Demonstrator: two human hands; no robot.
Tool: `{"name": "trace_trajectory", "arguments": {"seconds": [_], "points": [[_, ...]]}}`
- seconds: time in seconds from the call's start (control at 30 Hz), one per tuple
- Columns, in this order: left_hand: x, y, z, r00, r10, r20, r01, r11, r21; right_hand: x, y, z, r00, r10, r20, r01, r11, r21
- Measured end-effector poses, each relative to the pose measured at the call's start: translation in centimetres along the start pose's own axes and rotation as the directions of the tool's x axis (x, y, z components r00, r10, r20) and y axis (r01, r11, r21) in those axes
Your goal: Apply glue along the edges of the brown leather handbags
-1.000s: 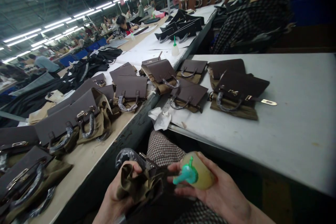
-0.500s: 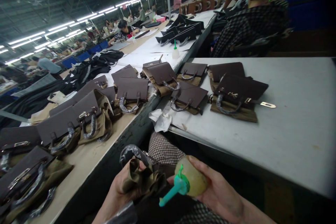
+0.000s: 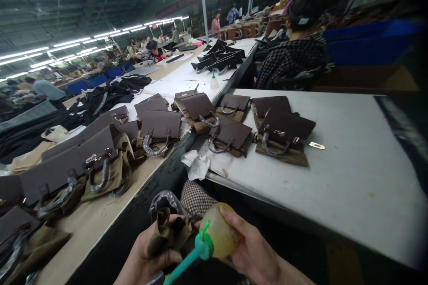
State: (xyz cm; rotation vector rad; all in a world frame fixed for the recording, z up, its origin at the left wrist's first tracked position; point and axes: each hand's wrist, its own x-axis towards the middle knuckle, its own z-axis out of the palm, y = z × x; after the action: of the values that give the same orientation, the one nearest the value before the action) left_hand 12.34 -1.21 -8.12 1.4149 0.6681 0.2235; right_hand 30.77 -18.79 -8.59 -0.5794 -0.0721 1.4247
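Observation:
My left hand [image 3: 152,245] is closed around the bunched olive-brown lining of a handbag [image 3: 172,234] low in front of me, over my lap. One of this bag's handles [image 3: 167,199], wrapped in clear plastic film, loops up behind the hand. In my right hand [image 3: 249,245] is a rounded, translucent squeeze bottle [image 3: 223,230] with yellowish contents. Its green nozzle [image 3: 197,254] points down and left across the front of the lining. Whether the tip touches the bag I cannot tell, and the lower part of the bag is hidden.
Several dark brown handbags [image 3: 100,142] line the left bench [image 3: 110,218]; more [image 3: 284,127] lie on the white table [image 3: 351,160] at right. Crumpled white paper [image 3: 197,164] sits at the near table corner. Another bottle [image 3: 214,81] stands farther back. A person in a checked shirt [image 3: 287,60] sits beyond.
My view has turned slightly right and up. The bottle has moved left, closer to the lining, with its nozzle lower. Both hands keep their hold.

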Motion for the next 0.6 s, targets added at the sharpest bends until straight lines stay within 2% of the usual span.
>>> {"name": "trace_trajectory", "arguments": {"seconds": [0.13, 0.2, 0.3, 0.37, 0.5, 0.6], "points": [[0.2, 0.4, 0.6, 0.996, 0.044, 0.077, -0.051, 0.994, 0.093, -0.2, -0.7, 1.1, 0.999, 0.038, 0.025, -0.037, 0.999, -0.019], [0.1, 0.8, 0.9, 0.995, 0.038, 0.088, -0.049, 0.992, 0.116, 0.0, -1.0, 1.8, 0.998, 0.010, 0.057, -0.008, 0.999, -0.035], [-0.2, 1.5, 1.4, 0.994, 0.091, -0.057, -0.075, 0.968, 0.239, 0.8, -1.4, 2.8, 0.991, -0.074, 0.110, 0.080, 0.996, -0.049], [-0.3, 1.6, 1.6, 0.979, 0.150, -0.138, -0.102, 0.946, 0.306, 1.3, -1.9, 3.4, 0.987, -0.087, 0.135, 0.093, 0.995, -0.040], [-0.5, 1.2, 1.7, 0.980, 0.174, -0.100, -0.148, 0.963, 0.226, 1.5, -4.6, 4.1, 0.977, -0.045, 0.208, 0.053, 0.998, -0.033], [-0.5, 0.8, 1.0, 0.986, 0.157, -0.053, -0.150, 0.981, 0.125, 0.7, -7.4, 3.8, 0.974, -0.090, 0.206, 0.095, 0.995, -0.014]]}}
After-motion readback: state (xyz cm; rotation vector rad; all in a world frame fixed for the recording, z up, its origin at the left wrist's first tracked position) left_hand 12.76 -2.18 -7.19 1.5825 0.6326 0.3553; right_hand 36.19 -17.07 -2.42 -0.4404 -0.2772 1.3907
